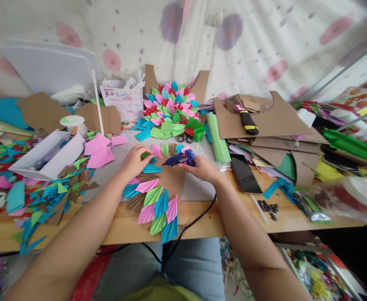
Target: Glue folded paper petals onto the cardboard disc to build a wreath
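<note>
My right hand point(202, 168) is wrapped round a blue hot glue gun point(181, 158), whose nozzle points left over a piece of brown cardboard point(172, 177). Small red lights show on the gun near my fingers. At the cardboard's left side, the fingers of my left hand point(137, 159) pinch a small green paper piece point(145, 155), mostly hidden by them. Pleated paper leaves in pink, green, blue and brown, such as this blue one point(161, 203), overlap along the cardboard's lower left and front. More leaves, including a green one point(165, 150), line its far edge.
Behind stands a colourful paper leaf piece point(172, 102). A white box point(45, 156) and paper scraps point(48, 194) lie left. To the right are a green paper roll point(217, 140), a phone point(246, 173), stacked cardboard point(265, 121) and a utility knife point(248, 120). The glue gun's black cord point(199, 217) crosses the table edge.
</note>
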Motion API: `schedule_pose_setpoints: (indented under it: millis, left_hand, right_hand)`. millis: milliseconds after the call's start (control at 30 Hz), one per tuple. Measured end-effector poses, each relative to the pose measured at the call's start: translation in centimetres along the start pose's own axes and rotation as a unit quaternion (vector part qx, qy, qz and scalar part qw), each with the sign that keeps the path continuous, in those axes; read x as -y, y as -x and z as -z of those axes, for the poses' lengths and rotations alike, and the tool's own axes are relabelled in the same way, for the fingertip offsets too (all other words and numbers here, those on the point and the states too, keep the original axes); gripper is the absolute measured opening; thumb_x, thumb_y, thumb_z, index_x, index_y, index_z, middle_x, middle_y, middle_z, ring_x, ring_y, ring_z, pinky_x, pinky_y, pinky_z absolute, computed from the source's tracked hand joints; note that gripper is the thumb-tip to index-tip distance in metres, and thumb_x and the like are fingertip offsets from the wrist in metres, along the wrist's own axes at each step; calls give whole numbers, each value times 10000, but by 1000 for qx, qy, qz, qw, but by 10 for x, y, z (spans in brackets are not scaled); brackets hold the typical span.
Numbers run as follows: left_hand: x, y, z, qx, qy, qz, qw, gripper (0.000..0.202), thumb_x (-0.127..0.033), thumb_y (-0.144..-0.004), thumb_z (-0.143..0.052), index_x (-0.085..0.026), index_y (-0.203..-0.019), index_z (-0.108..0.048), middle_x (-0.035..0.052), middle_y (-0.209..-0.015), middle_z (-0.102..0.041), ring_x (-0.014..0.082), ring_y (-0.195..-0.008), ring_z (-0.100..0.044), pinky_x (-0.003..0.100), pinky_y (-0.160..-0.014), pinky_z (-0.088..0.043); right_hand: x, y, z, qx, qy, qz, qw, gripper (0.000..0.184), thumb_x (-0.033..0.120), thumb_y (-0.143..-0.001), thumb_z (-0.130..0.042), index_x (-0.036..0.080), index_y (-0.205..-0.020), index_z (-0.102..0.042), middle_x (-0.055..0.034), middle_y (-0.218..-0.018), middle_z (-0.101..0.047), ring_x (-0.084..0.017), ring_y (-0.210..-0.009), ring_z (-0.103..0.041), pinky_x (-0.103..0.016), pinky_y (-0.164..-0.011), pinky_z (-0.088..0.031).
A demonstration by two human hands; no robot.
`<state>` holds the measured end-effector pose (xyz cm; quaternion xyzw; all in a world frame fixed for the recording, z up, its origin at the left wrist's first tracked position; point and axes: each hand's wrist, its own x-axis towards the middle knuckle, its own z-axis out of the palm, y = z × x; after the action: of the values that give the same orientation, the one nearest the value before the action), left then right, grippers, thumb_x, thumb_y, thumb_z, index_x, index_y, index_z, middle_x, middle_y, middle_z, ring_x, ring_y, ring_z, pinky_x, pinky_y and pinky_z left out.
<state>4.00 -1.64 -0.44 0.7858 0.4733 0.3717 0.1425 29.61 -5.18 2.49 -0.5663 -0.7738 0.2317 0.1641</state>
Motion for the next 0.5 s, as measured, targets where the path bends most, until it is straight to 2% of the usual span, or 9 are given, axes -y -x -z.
schedule_pose_setpoints:
  millis: [267, 500]
  left_hand:
    - [-2, 0, 1, 1, 4, 3, 1000, 47, -246, -781, -568, -208, -767, -592, 20, -848, -630, 172, -867, -570, 328, -825, -459]
    - [-2, 0, 1, 3, 5, 2, 1000, 55, -247, -785, -567, -202, -772, -596, 21, -841, -628, 173, -867, -570, 327, -822, -454]
  right_hand:
    - [4, 2, 1, -8, -6, 24, 1000, 356, 524, -802, -542, 203, -891, -670, -29, -692, -636, -182, -651, -562, -266, -599, -377]
    - [5, 3, 1, -16, 11, 17, 1000, 370, 533, -808, -531, 196, -860, -674, -43, -694, -639, -184, -629, -558, -269, -582, -361]
